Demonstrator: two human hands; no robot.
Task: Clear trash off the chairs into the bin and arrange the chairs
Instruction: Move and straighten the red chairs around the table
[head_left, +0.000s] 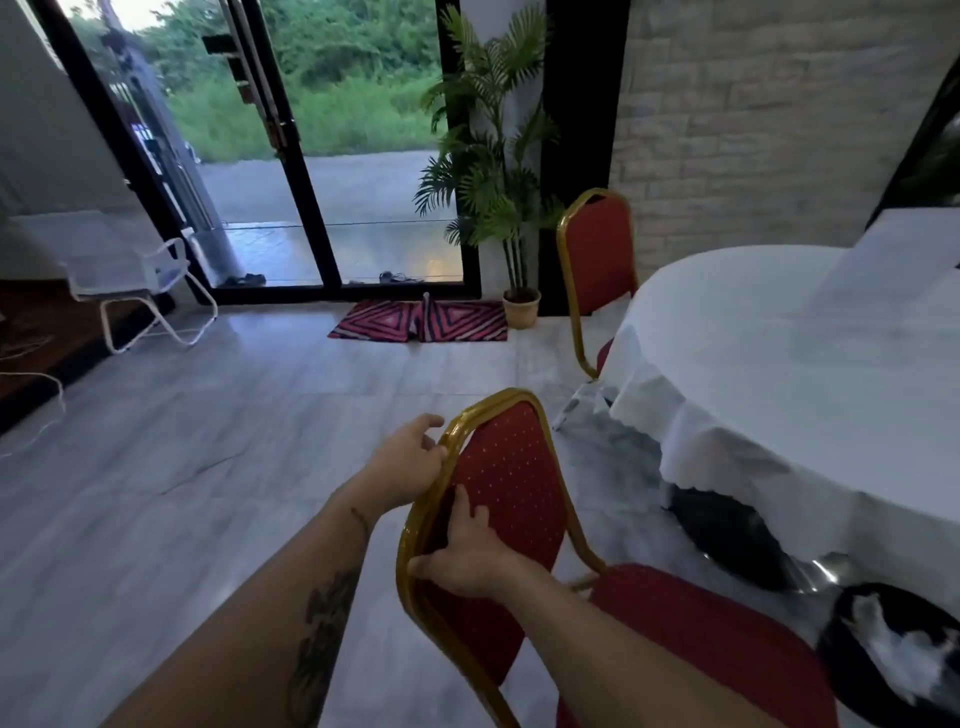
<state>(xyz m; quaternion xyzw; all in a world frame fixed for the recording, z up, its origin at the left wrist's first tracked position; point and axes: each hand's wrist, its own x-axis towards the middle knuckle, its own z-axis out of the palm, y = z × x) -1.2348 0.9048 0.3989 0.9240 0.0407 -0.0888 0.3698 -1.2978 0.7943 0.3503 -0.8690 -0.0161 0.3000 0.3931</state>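
A red chair with a gold frame (511, 488) stands right in front of me, its back tilted and its seat (711, 649) pointing toward the table. My left hand (408, 462) grips the upper left edge of the chair's gold backrest frame. My right hand (467, 551) holds the same edge lower down, thumb over the frame and fingers on the red padding. A second red and gold chair (597, 265) stands upright at the far side of the table. A black bin (893, 649) with white trash inside sits at the lower right.
A round table with a white cloth (779, 364) fills the right side. A potted palm (493, 171) and a pink striped mat (421, 322) lie by the glass doors. A white wire chair (130, 280) stands at left. Grey tiled floor spreads to the left.
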